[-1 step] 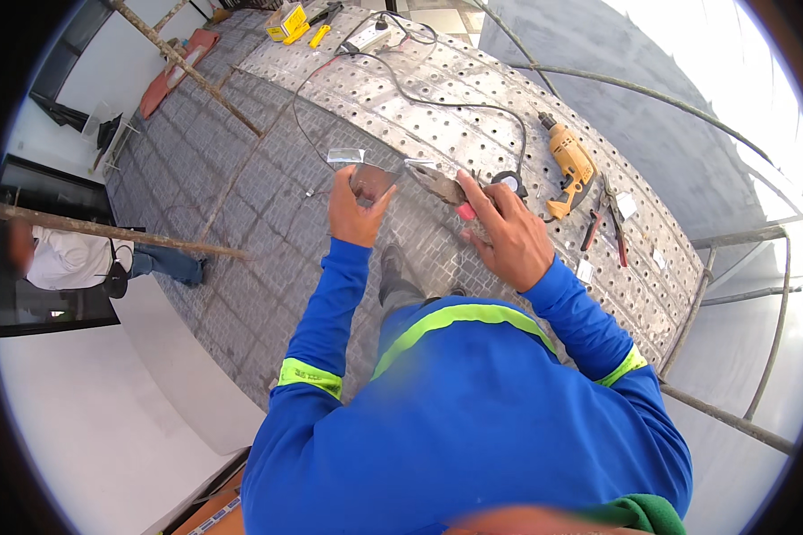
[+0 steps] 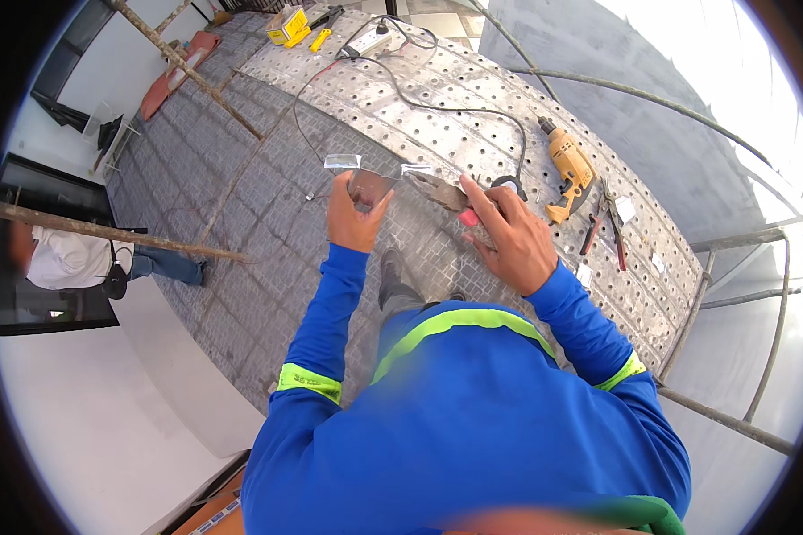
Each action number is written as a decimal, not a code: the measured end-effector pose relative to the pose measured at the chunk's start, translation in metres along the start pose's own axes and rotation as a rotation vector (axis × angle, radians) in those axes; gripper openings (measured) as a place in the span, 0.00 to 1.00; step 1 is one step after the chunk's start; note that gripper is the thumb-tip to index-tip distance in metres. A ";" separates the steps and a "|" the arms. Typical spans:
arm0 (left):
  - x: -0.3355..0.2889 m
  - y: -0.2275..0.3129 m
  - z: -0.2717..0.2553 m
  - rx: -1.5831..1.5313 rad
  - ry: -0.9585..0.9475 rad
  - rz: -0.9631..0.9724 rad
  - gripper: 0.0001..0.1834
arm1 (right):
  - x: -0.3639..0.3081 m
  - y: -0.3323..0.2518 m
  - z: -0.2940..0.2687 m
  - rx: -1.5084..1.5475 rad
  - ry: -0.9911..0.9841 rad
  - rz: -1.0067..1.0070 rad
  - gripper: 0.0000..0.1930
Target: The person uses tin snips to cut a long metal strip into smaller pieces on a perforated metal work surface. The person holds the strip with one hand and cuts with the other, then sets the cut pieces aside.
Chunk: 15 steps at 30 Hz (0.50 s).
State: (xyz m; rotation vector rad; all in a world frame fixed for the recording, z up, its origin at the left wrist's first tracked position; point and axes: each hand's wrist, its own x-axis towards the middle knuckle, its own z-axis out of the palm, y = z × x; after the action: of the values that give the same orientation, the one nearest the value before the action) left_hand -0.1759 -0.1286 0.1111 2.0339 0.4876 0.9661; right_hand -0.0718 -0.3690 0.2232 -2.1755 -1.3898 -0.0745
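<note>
Between its thumb and fingers, my left hand (image 2: 355, 216) grips a small, shiny bent metal sheet (image 2: 371, 186) with bright upturned ends. My right hand (image 2: 510, 234) is closed around pliers (image 2: 439, 191) with a pinkish-red handle. Their jaws meet the bright strip at the sheet's right end; whether they clamp it I cannot tell. Just beyond my right fingers, a black round thing like a tape measure (image 2: 510, 184) rests on the perforated metal platform (image 2: 473, 134). A yellow drill (image 2: 571, 168) lies to its right, beside red-handled pliers (image 2: 610, 218).
A black cable (image 2: 437, 105) winds across the platform from a white power strip (image 2: 366, 42). Farther back are a yellow box (image 2: 288, 27) and a yellow cutter (image 2: 320, 39). Scaffold poles (image 2: 651, 95) border the right side. Another person (image 2: 76, 259) is at the far left.
Both hands have shifted very slightly, with the metal sheet and pliers still in them. The sheet's bright left end sits a little lower and farther left.
</note>
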 end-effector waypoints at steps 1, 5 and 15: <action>-0.003 -0.001 -0.003 -0.015 0.006 -0.019 0.32 | -0.002 0.001 -0.003 0.046 0.038 0.027 0.44; 0.004 -0.015 -0.012 -0.039 -0.011 0.004 0.28 | -0.002 0.023 -0.020 0.686 -0.185 0.259 0.36; 0.025 -0.013 -0.049 0.026 -0.175 0.129 0.28 | -0.008 0.021 -0.012 1.322 -0.668 0.319 0.36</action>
State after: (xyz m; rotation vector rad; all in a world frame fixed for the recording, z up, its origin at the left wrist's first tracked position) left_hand -0.1984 -0.0803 0.1302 2.1713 0.2797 0.8504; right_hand -0.0544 -0.3879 0.2221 -1.2068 -0.8553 1.3715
